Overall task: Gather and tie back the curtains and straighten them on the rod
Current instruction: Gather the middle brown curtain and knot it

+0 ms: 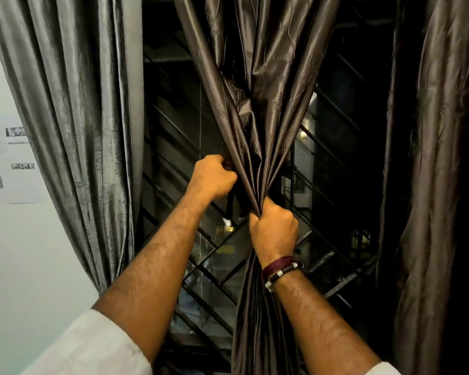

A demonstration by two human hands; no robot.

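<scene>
A dark brown satin curtain (pixel 263 77) with an embossed leaf pattern hangs in the middle, bunched into a narrow waist. My right hand (pixel 274 231) is closed around that gathered waist from below. My left hand (pixel 214 177) sits a little higher on the curtain's left edge, fingers curled into the folds and on a dark strip of fabric that hangs down behind it. Below my right hand the curtain falls in a tight column (pixel 252 320). The rod is out of view.
A shiny grey curtain (pixel 73 117) hangs at the left beside a white wall with paper notices (pixel 11 169). Another dark curtain (pixel 433 185) hangs at the right. Behind is a dark window with a diagonal metal grille (pixel 214 255).
</scene>
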